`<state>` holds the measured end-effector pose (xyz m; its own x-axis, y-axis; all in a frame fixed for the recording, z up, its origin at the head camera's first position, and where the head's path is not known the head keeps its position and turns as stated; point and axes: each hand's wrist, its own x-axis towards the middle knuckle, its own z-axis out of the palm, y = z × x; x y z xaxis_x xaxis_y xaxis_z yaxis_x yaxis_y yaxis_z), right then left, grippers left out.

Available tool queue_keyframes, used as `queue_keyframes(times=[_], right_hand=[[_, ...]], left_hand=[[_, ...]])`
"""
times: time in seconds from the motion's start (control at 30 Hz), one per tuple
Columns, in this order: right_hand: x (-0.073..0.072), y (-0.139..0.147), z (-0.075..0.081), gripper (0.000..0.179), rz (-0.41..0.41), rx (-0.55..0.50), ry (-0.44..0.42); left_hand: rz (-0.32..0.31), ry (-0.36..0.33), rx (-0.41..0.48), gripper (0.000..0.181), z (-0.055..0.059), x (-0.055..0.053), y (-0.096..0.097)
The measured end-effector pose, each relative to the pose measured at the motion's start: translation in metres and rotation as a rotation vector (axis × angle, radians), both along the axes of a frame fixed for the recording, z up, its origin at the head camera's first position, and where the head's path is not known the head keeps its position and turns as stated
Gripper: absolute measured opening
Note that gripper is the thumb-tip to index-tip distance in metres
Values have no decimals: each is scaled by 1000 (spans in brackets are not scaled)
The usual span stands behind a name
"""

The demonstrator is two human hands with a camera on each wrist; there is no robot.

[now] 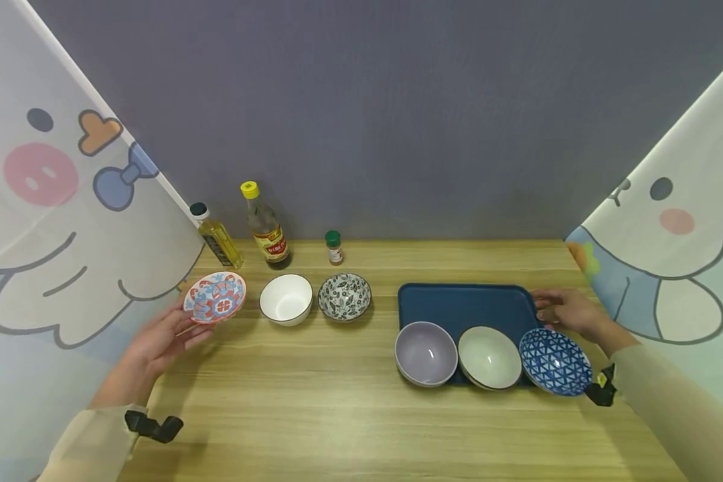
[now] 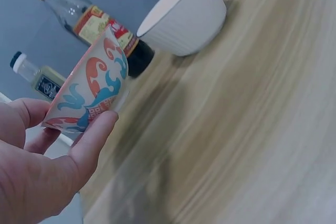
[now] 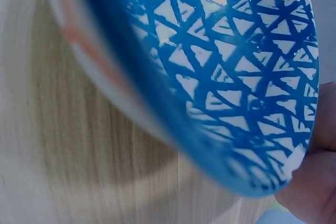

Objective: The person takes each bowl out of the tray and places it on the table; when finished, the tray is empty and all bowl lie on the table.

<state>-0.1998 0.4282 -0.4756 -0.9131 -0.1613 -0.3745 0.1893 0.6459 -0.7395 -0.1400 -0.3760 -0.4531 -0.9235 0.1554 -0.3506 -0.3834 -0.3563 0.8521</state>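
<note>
While the left hand (image 1: 161, 338) holds the red-and-blue bowl (image 1: 215, 298) at the left of the head frame, the right hand (image 1: 569, 313) is at the far rim of the blue triangle-patterned bowl (image 1: 555, 363), lower right; whether its fingers close on that rim cannot be told. The left wrist view shows the red-and-blue bowl tilted, pinched near one end with fingers on the rim and the underside. Both vessels are judged to be glazed ceramic — stiff, fairly light, slippery and liable to chip. A one-sided pinch would let the free side sag; a thumb at the rim opposed by fingers low on the outer wall should serve better. The blue bowl sits tilted by the right edge of the tray (image 1: 466, 304), close beside the cream bowl (image 1: 489, 358) — a knock between rims is the main hazard. The white bowl (image 1: 286, 299) stands just right of the red-and-blue one.
</note>
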Motion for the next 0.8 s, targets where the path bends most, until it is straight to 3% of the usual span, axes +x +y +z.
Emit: queue_keyframes(times=[0.47, 0.8], right_hand=[[-3, -2, 0, 62, 0, 16, 12], [1, -1, 0, 62, 3, 4, 15]], left_hand=[[48, -69, -17, 78, -17, 4, -7], [38, -57, -43, 76, -31, 10, -11]])
